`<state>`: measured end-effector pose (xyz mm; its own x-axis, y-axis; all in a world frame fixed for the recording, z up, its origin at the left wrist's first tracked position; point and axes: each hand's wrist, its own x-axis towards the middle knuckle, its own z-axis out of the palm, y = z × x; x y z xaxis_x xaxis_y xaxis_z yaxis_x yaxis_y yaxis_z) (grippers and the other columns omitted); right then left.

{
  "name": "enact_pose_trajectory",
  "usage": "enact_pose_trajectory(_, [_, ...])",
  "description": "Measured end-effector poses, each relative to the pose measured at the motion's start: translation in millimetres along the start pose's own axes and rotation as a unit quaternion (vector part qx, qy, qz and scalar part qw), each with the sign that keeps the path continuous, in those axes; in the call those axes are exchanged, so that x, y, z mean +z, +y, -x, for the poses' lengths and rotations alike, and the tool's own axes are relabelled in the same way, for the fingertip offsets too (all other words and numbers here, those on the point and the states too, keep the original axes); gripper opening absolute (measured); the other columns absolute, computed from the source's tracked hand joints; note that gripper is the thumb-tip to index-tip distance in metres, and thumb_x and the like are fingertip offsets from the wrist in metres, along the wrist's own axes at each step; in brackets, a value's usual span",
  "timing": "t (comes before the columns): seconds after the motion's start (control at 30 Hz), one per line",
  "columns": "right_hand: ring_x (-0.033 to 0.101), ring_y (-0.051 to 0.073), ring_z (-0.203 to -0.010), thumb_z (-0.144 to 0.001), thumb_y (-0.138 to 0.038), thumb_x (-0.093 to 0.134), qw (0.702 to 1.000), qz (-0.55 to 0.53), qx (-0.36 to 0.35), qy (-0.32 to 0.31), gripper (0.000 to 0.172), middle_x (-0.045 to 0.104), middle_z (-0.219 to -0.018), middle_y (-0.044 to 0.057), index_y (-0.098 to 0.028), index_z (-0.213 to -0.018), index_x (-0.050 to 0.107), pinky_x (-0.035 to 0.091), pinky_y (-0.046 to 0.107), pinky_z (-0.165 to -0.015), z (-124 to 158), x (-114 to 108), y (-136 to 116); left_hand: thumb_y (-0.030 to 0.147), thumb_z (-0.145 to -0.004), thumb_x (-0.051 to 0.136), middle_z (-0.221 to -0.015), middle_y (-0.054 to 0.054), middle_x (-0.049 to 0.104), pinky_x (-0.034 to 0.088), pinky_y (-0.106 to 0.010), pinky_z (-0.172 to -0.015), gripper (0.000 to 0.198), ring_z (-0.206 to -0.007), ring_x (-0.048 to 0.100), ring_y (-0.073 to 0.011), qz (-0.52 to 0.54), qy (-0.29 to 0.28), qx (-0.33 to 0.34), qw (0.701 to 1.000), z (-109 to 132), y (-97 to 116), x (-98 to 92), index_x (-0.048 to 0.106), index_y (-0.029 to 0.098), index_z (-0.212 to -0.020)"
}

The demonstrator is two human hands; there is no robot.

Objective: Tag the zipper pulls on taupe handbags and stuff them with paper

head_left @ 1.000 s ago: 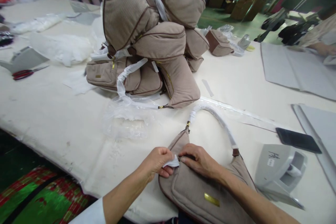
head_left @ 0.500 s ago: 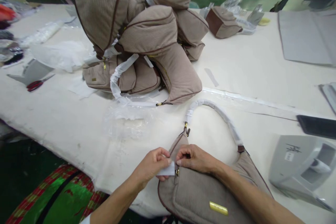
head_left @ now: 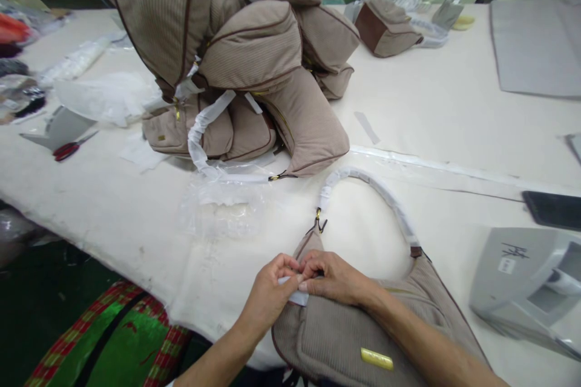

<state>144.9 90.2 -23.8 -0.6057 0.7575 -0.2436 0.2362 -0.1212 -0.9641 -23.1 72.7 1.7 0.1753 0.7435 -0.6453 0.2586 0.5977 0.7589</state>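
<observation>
Two hands [head_left: 267, 290] [head_left: 338, 278], one bag [head_left: 340, 335], one slip [head_left: 299, 299]

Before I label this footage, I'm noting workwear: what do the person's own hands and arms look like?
The ungloved left hand and ungloved right hand show no visible rings. The left forearm and right forearm are bare, with no watch or bracelet visible. Only a sliver of pale cloth sleeve shows, on the left at the bottom edge; none shows on the right.
</observation>
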Motion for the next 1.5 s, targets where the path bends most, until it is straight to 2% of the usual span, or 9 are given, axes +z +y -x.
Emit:
enact_pose_trajectory(0.2, [0.051, 0.010, -0.067, -0.070, -0.017, 0.062, 1.000, 0.006, 0.021, -0.006, 0.011, 0.055, -0.075, -0.001, -0.014, -0.061, 0.057, 0.037, 0.020, -0.060, -3, 7, 2, 0.045, -0.071, 0.058, -0.070, -0.001, 0.062, 0.042, -0.020, -0.044, 0.035, -0.053, 0.059, -0.0127, 0.006, -0.033, -0.093, 0.995, 9, -7, -11.9, 0.051, 0.015, -0.090])
enact_pose_trajectory(0.47, [0.051, 0.010, -0.067, -0.071, -0.020, 0.062, 0.999, 0.029, 0.007, -0.034, 0.006, 0.056, -0.072, -0.003, -0.015, -0.069, 0.059, 0.037, 0.019, -0.059, 1, 15, -2, 0.027, -0.059, 0.064, -0.063, -0.005, 0.067, 0.041, -0.018, -0.039, 0.022, -0.047, 0.060, -0.0129, 0.023, -0.111, -0.196, 0.974, 11, -9, -23.0, 0.053, 0.014, -0.073])
enact_pose_trajectory(0.6, [0.051, 0.010, -0.068, -0.077, -0.024, 0.057, 0.998, 0.043, -0.006, -0.041, 0.009, 0.056, -0.074, -0.002, -0.016, -0.074, 0.060, 0.037, 0.020, -0.061, 2, 15, -7, 0.027, -0.060, 0.063, -0.058, -0.002, 0.064, 0.042, -0.019, -0.042, 0.019, -0.049, 0.061, -0.0138, 0.055, -0.083, -0.184, 0.978, 15, -12, -16.5, 0.050, 0.015, -0.068])
enact_pose_trajectory(0.73, [0.052, 0.012, -0.076, -0.075, -0.032, 0.062, 0.996, 0.031, -0.044, -0.073, 0.017, 0.057, -0.087, 0.001, -0.015, -0.073, 0.061, 0.039, 0.021, -0.067, -1, 14, -4, 0.031, -0.064, 0.065, -0.054, 0.002, 0.059, 0.041, -0.018, -0.047, 0.021, -0.050, 0.057, -0.0110, 0.034, -0.041, -0.103, 0.993, 19, -18, -12.1, 0.051, 0.015, -0.067])
enact_pose_trajectory(0.97, [0.052, 0.011, -0.075, -0.074, -0.032, 0.064, 0.990, -0.055, -0.004, -0.132, 0.018, 0.057, -0.080, -0.001, -0.014, -0.072, 0.062, 0.039, 0.021, -0.068, -8, 6, 3, 0.035, -0.074, 0.059, -0.065, 0.001, 0.055, 0.044, -0.020, -0.053, 0.022, -0.055, 0.055, -0.0098, -0.009, -0.060, 0.017, 0.998, 22, -24, -15.8, 0.055, 0.014, -0.070])
enact_pose_trajectory(1.17, [0.049, 0.010, -0.070, -0.074, -0.022, 0.061, 0.993, -0.013, 0.006, -0.118, 0.009, 0.053, -0.072, -0.003, -0.014, -0.071, 0.059, 0.037, 0.020, -0.063, -8, 12, 5, 0.039, -0.070, 0.061, -0.066, -0.001, 0.061, 0.046, -0.021, -0.046, 0.030, -0.052, 0.059, -0.0124, 0.061, -0.060, -0.090, 0.992, 24, -28, -22.6, 0.054, 0.014, -0.086])
enact_pose_trajectory(1.27, [0.049, 0.010, -0.069, -0.074, -0.019, 0.059, 0.993, 0.004, 0.009, -0.119, 0.005, 0.055, -0.072, -0.003, -0.014, -0.074, 0.060, 0.036, 0.020, -0.063, -7, 15, 5, 0.034, -0.065, 0.064, -0.068, -0.002, 0.062, 0.043, -0.019, -0.042, 0.027, -0.048, 0.058, -0.0105, 0.092, -0.052, -0.134, 0.985, 25, -31, -23.6, 0.055, 0.013, -0.078])
enact_pose_trajectory(1.37, [0.048, 0.009, -0.065, -0.072, -0.016, 0.058, 0.993, 0.028, 0.034, -0.111, 0.004, 0.054, -0.070, -0.003, -0.014, -0.075, 0.059, 0.036, 0.019, -0.059, -7, 16, -1, 0.030, -0.063, 0.060, -0.060, 0.000, 0.060, 0.041, -0.018, -0.040, 0.019, -0.046, 0.056, -0.0102, 0.102, -0.011, -0.137, 0.985, 25, -32, -20.0, 0.053, 0.014, -0.070])
enact_pose_trajectory(1.5, [0.050, 0.010, -0.068, -0.069, -0.018, 0.060, 0.995, 0.035, 0.049, -0.078, 0.023, 0.058, -0.076, -0.003, -0.018, -0.092, 0.059, 0.036, 0.018, -0.058, -8, 21, -18, 0.025, -0.064, 0.054, -0.051, 0.002, 0.057, 0.042, -0.020, -0.045, 0.011, -0.048, 0.055, -0.0113, 0.085, 0.022, -0.096, 0.991, 27, -33, -14.3, 0.051, 0.015, -0.066])
